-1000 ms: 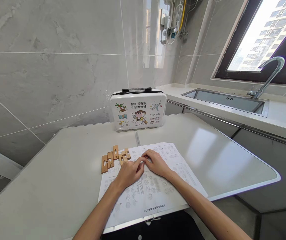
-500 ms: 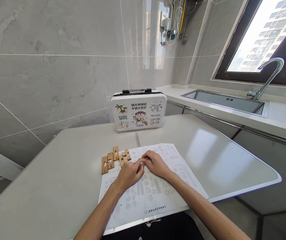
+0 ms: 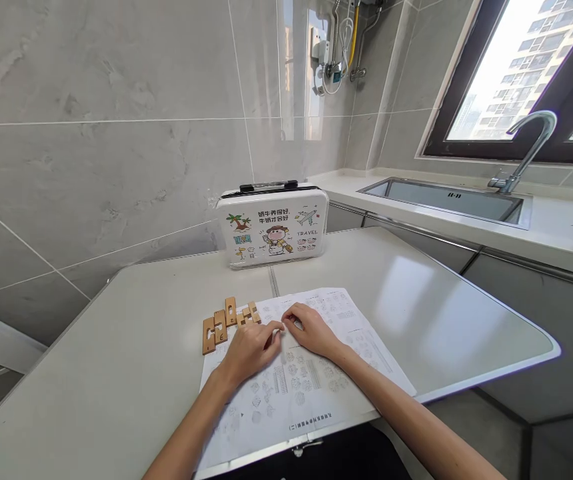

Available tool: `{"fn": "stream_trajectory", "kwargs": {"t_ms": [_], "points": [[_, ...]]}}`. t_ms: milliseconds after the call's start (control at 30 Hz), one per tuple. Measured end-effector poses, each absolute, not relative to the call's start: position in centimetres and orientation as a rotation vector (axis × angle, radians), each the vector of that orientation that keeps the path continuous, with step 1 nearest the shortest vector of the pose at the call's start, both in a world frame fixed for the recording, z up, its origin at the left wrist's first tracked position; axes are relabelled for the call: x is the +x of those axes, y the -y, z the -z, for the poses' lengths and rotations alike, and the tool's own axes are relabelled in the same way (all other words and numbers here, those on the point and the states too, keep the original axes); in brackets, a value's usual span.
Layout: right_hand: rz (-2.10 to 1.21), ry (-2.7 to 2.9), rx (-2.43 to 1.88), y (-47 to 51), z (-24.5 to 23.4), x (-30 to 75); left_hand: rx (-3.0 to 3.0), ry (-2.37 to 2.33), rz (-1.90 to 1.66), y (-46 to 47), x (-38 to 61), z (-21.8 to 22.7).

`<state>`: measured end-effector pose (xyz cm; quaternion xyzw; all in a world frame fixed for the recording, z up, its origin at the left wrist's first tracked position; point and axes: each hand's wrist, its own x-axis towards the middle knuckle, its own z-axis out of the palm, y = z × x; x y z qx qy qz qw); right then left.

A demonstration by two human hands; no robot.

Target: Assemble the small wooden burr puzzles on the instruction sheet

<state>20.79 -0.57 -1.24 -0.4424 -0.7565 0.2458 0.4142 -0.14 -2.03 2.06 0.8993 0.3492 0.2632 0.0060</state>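
Observation:
My left hand (image 3: 252, 348) rests on a printed paper sheet (image 3: 311, 420), its fingers loosely bent and the thumb apart from the forefinger. Opposite it, my right hand (image 3: 310, 329) lies on the same sheet with curved fingers and a hollow between thumb and forefinger. The fingertips of both hands come close together; nothing shows in either hand. Just beyond my left hand are several notched wooden puzzle pieces. The larger pieces (image 3: 209, 335) bear numbers and stand side by side at the sheet's left edge; smaller pieces (image 3: 253, 312) are partly hidden behind my left hand.
A white carry case (image 3: 276, 232) with cartoon prints stands upright at the back of the white folding table (image 3: 131, 373). On the right, a counter holds a sink (image 3: 441, 198) and a curved tap (image 3: 536, 150). Grey tiled wall (image 3: 116, 180) rises behind the table.
My left hand has drawn slightly left and back, so the fingertips overlap less with my right hand. The view has shifted a little. The wooden pieces keep their places.

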Motion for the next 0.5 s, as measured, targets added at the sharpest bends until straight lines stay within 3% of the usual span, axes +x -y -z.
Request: {"fn": "stream_trajectory", "kwargs": {"t_ms": [167,500], "points": [[-0.615,1.914,-1.119,0.5,1.2,20.8,2.667,-1.444,-1.063,0.0,-4.3,-4.3],[-0.627,1.92,-1.111,0.5,1.5,20.8,2.436,-1.642,-0.748,-5.2,-10.0,-2.1]]}}
